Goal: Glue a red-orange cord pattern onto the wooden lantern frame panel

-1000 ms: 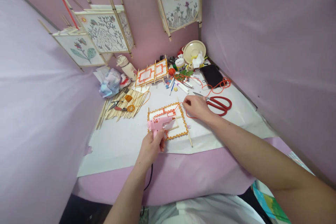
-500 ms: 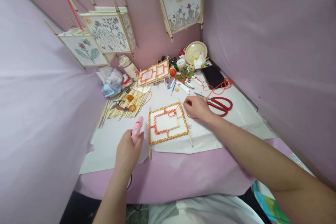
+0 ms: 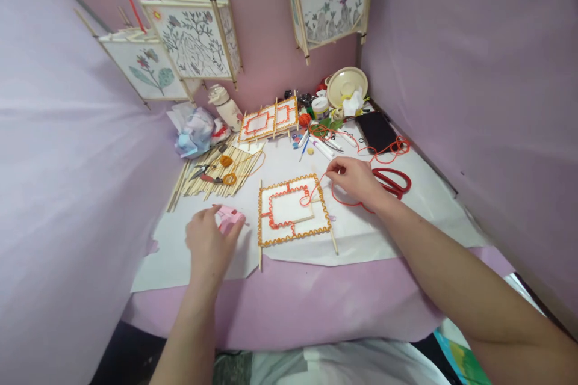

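On the white paper at left, my left hand [image 3: 210, 240] has thumb and fingers loosely around a pink glue gun [image 3: 230, 215], which lies tilted on its side. My right hand [image 3: 354, 177] pinches a strand of orange-red yarn [image 3: 342, 200] just right of a stick frame [image 3: 293, 237]. Mustard wavy yarn edges this frame's outer sticks. Orange-red yarn trims most of its inner rectangle, and one loose loop hangs at the inner upper right corner. Red-handled scissors [image 3: 400, 180] lie partly hidden behind my right hand.
Thin sticks [image 3: 212, 183] with pliers [image 3: 210, 177] and mustard yarn lie at left. A finished-looking yarn-trimmed frame [image 3: 271, 123], markers [image 3: 321, 147], a phone [image 3: 377, 131] and a bottle [image 3: 226, 109] stand or lie toward the back. Paper lanterns [image 3: 192, 42] hang above.
My left hand has lowered the glue gun toward the paper and turned it from upright onto its side. My right hand still pinches the yarn; the view has shifted slightly.
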A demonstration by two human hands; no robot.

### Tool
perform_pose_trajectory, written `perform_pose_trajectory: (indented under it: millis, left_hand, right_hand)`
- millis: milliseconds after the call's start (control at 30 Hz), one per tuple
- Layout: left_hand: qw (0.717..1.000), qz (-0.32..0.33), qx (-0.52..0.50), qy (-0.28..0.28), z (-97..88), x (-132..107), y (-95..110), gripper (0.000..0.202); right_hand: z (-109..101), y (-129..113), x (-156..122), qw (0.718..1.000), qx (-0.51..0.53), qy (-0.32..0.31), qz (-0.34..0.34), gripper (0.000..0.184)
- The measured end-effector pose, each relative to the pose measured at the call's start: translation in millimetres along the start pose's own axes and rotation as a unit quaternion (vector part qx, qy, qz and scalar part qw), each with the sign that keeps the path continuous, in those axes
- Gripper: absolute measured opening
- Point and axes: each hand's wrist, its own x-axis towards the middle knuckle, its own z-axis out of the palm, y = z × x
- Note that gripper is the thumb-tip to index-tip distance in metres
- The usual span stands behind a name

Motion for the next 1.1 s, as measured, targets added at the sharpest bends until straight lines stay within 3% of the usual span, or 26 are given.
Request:
perform_pose_trajectory:
  millis: [67, 133, 267, 400, 567, 833, 1100]
  left_hand:
    - [0.987, 0.117, -0.113, -0.007, 5.8, 1.3, 28.0, 0.040]
    - [0.957, 0.214, -0.192, -0.047, 18.0, 5.0, 55.9, 0.025]
    - [0.912, 0.304, -0.248, -0.120, 46.2, 16.0, 91.4, 0.018]
    - [0.903, 0.314, -0.261, -0.134, 60.3, 22.4, 97.1, 0.013]
    - [0.909, 0.292, -0.262, -0.140, 62.6, 23.6, 96.4, 0.012]
    - [0.910, 0.288, -0.265, -0.137, 65.6, 22.4, 96.7, 0.013]
    - [0.909, 0.286, -0.269, -0.137, 65.4, 21.0, 97.0, 0.013]
  right_hand:
    - [-4.3, 0.4, 1.3, 1.000, 0.009, 0.009, 0.005, 0.007]
    - [-6.8, 1.3, 2.5, 1.000, 0.007, 0.016, 0.017, 0.007]
    - [-8.2, 4.0, 4.2, 0.999, 0.002, 0.023, 0.027, 0.009]
    - [-9.7, 5.3, 5.6, 0.999, 0.004, 0.029, 0.024, 0.012]
    - [-12.9, 7.8, 7.8, 0.996, -0.030, 0.034, 0.072, 0.012]
    - [-15.8, 13.1, 4.4, 0.979, -0.182, 0.045, 0.077, 0.013]
    - [-20.4, 12.1, 3.7, 0.951, -0.293, 0.014, 0.094, 0.018]
